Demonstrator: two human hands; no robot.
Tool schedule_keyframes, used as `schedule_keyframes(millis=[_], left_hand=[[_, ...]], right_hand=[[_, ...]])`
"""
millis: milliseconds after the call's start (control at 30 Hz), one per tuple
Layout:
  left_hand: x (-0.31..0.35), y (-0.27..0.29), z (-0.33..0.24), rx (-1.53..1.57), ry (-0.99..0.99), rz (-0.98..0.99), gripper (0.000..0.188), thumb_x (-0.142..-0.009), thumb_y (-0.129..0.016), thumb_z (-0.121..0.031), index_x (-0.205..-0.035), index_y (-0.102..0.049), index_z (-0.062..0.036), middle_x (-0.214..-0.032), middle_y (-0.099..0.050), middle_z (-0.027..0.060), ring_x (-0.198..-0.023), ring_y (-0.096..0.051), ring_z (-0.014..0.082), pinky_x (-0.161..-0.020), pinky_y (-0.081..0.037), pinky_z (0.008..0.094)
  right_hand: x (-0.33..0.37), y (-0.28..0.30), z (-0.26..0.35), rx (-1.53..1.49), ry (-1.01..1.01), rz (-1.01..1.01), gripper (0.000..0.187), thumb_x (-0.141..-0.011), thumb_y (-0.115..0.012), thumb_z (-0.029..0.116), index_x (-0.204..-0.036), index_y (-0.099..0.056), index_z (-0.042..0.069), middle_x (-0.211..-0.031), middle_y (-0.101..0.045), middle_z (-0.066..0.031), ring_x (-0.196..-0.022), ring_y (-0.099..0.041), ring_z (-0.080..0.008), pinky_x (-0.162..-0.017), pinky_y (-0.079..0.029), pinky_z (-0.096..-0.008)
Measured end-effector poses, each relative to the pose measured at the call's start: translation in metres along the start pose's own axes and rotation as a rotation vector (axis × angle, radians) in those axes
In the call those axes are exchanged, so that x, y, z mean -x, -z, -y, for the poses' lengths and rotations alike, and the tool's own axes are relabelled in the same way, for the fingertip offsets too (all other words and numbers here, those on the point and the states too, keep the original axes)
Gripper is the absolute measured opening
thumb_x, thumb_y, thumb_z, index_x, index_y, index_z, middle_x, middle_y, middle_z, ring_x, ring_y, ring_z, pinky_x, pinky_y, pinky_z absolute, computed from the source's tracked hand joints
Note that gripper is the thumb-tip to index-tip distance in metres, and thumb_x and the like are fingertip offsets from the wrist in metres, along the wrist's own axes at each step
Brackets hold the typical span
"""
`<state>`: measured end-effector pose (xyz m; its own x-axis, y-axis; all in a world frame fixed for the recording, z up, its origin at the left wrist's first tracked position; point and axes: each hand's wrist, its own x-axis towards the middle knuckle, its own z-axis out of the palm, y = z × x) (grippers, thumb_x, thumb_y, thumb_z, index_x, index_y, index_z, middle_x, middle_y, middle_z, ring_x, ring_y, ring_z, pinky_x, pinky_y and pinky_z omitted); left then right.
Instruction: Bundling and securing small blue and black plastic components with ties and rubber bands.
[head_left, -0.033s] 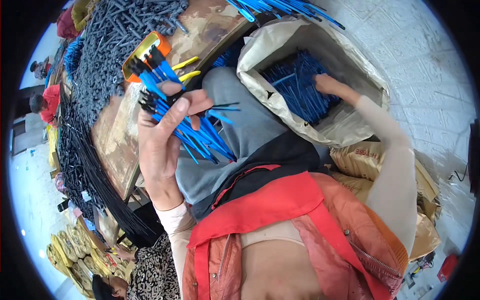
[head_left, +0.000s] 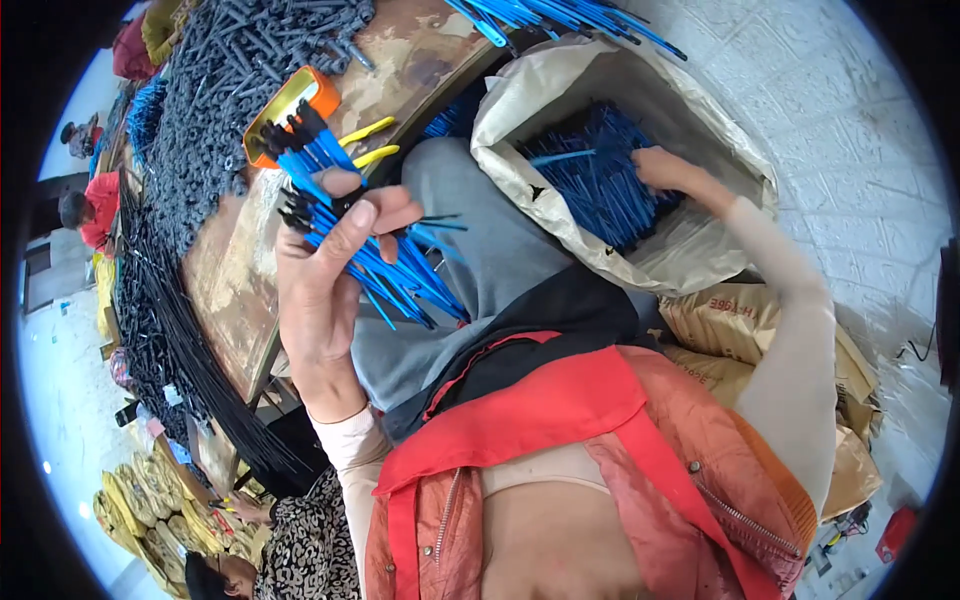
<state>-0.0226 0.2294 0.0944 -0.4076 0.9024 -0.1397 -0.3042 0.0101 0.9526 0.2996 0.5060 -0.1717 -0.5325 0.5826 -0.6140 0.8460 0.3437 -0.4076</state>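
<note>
My left hand [head_left: 335, 255] is closed round a bundle of thin blue plastic rods with black ends [head_left: 395, 280]. The black ends point up and away over the table; the other ends fan out over my lap. Inside an open whitish woven sack [head_left: 625, 262] on the right lies a heap of similar blue rods [head_left: 600, 205]. My right hand [head_left: 665, 170] is in the sack with its fingers pinched. A lighter blue rod [head_left: 562, 158] lies in line with those fingers above the heap and seems held by its dark end.
On the wooden table [head_left: 225, 290] are a heap of grey plastic parts [head_left: 205, 150], long black rods [head_left: 190, 340], an orange-rimmed tin [head_left: 318, 92] and yellow-handled pliers [head_left: 370, 130]. More blue rods [head_left: 560, 15] overhang its edge. Brown sacks [head_left: 720, 315] lie right; a co-worker [head_left: 310, 530] sits lower left.
My right hand has shifted very slightly to the right, and the lighter rod in front of it has changed place a little. My left hand keeps its bundle almost still.
</note>
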Motion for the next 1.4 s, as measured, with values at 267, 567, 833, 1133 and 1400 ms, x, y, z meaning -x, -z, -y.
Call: schedule_keyframes(millis=[267, 567, 833, 1133, 1400], left_hand=[[-0.032, 0.002, 0.013, 0.105, -0.065, 0.073, 0.018, -0.092, -0.063, -0.008, -0.11, -0.06, -0.0047, -0.092, -0.071, 0.0147, -0.082, -0.07, 0.0204, -0.066, -0.048, 0.0292], [-0.051, -0.039, 0.025, 0.086, -0.163, -0.026, 0.026, -0.095, -0.063, -0.02, -0.114, -0.057, -0.0032, -0.109, -0.069, 0.015, -0.098, -0.069, 0.0228, -0.071, -0.049, 0.0271], [-0.046, -0.055, 0.024, 0.088, -0.184, 0.089, 0.022, -0.089, -0.07, -0.013, -0.107, -0.06, -0.005, -0.094, -0.07, 0.0067, -0.086, -0.068, 0.0117, -0.064, -0.044, 0.022], [-0.039, -0.059, 0.024, 0.345, -0.164, 0.029, 0.024, -0.089, -0.07, -0.009, -0.11, -0.058, -0.0041, -0.091, -0.069, 0.0088, -0.08, -0.068, 0.0163, -0.069, -0.056, 0.0284], [0.001, 0.017, -0.007, 0.373, -0.116, 0.017, 0.025, -0.1, -0.053, -0.019, -0.122, -0.055, -0.0087, -0.093, -0.065, 0.0082, -0.087, -0.063, 0.0185, -0.076, -0.049, 0.0312]], right_hand=[[0.231, 0.119, 0.027, -0.262, 0.126, -0.207, 0.017, -0.096, -0.047, 0.015, -0.083, -0.049, 0.005, -0.07, -0.063, -0.0092, -0.046, -0.05, -0.0118, -0.038, -0.034, -0.0283], [0.213, 0.066, 0.111, -1.058, 0.473, -0.084, 0.026, -0.105, -0.039, 0.033, -0.097, -0.043, 0.009, -0.065, -0.057, -0.011, -0.04, -0.033, -0.0046, -0.038, -0.022, -0.0196], [0.182, 0.047, 0.173, -1.13, 0.647, -0.012, 0.025, -0.106, -0.038, 0.033, -0.095, -0.043, 0.011, -0.063, -0.054, -0.0082, -0.041, -0.032, -0.0058, -0.039, -0.023, -0.0203], [0.177, 0.03, 0.199, -1.201, 0.568, 0.117, 0.027, -0.105, -0.04, 0.035, -0.094, -0.044, 0.011, -0.063, -0.052, -0.0065, -0.04, -0.028, -0.0047, -0.038, -0.021, -0.02], [0.102, 0.067, 0.136, -0.518, 0.644, -0.449, 0.022, -0.101, -0.046, 0.023, -0.098, -0.059, 0.005, -0.084, -0.065, -0.0071, -0.08, -0.063, -0.0146, -0.072, -0.051, -0.0284]])
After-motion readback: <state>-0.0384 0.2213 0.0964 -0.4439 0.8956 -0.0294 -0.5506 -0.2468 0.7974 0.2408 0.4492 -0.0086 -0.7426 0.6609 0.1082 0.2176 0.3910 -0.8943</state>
